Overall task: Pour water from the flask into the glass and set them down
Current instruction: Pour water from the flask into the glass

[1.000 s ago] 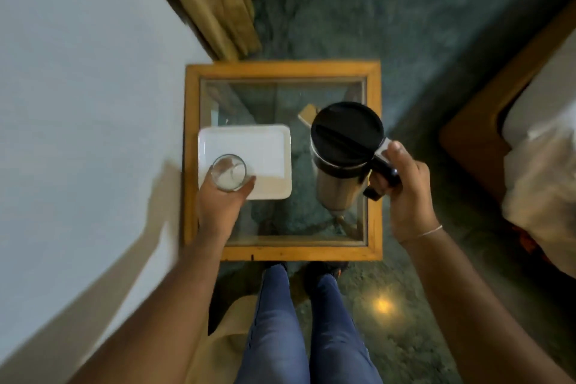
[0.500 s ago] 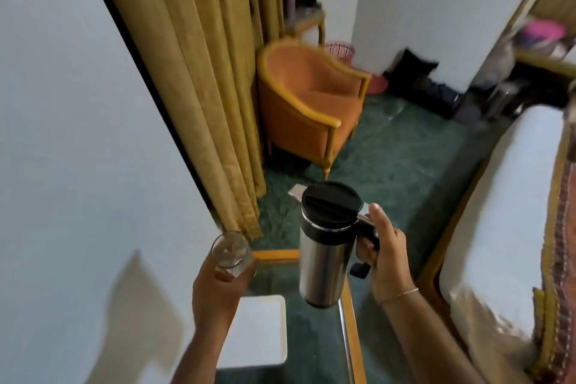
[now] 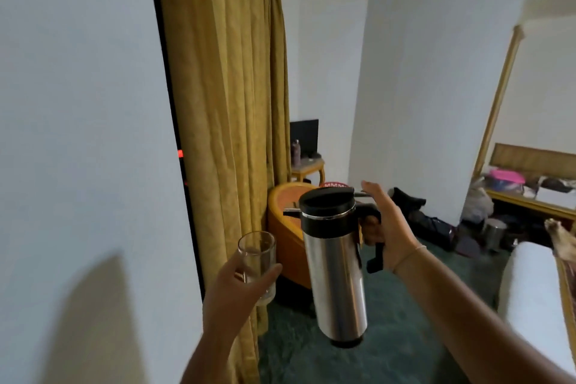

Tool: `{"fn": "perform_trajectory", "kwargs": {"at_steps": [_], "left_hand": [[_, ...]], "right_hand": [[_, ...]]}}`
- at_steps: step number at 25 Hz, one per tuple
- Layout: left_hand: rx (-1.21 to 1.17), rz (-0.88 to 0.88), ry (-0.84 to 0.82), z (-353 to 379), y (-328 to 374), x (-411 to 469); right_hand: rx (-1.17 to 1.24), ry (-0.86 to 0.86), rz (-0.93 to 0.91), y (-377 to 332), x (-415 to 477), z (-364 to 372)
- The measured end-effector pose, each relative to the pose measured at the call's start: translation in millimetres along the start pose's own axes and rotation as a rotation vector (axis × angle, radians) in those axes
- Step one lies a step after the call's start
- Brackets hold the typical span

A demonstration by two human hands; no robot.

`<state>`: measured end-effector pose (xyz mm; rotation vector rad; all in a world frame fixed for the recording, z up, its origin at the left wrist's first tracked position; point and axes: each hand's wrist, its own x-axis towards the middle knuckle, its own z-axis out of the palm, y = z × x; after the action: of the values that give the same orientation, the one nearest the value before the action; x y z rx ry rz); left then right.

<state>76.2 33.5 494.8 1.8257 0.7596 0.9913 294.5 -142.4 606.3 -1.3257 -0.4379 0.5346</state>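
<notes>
— Lifted higher since a moment ago, both; counter dropped out of view. Left hand (image 3: 232,285) wrapped round clear cylindrical glass (image 3: 257,262), upright, looking empty.

— Right hand (image 3: 385,232) curled on handle of tall steel flask with black lid (image 3: 335,271), right of glass, near upright, apart. Pouring not begun; setting down also left.

The left hand (image 3: 237,284) is holding the glass (image 3: 257,262) upright, and the right hand (image 3: 389,234) is gripping the flask (image 3: 338,277) by its handle.
</notes>
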Motion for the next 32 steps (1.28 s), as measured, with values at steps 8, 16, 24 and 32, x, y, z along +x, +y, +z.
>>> {"fn": "perform_trajectory", "kwargs": {"at_steps": [8, 16, 24, 32], "left_hand": [[-0.053, 0.075, -0.013, -28.2, 82.3, 35.9], [0.037, 0.114, -0.058, -46.2, 114.1, 48.0], [0.065, 0.189, -0.049, -45.0, 119.0, 56.8], [0.047, 0.214, -0.029, -37.3, 119.6, 56.6]], "right_hand": [[-0.419, -0.232, -0.208, -149.8, 12.9, 53.5], [-0.918, -0.21, -0.431, -205.4, 6.8, 101.3], [-1.181, -0.182, -0.677, -237.7, 12.1, 129.0], [-1.356, -0.199, -0.87, -253.1, 12.0, 149.4]]}}
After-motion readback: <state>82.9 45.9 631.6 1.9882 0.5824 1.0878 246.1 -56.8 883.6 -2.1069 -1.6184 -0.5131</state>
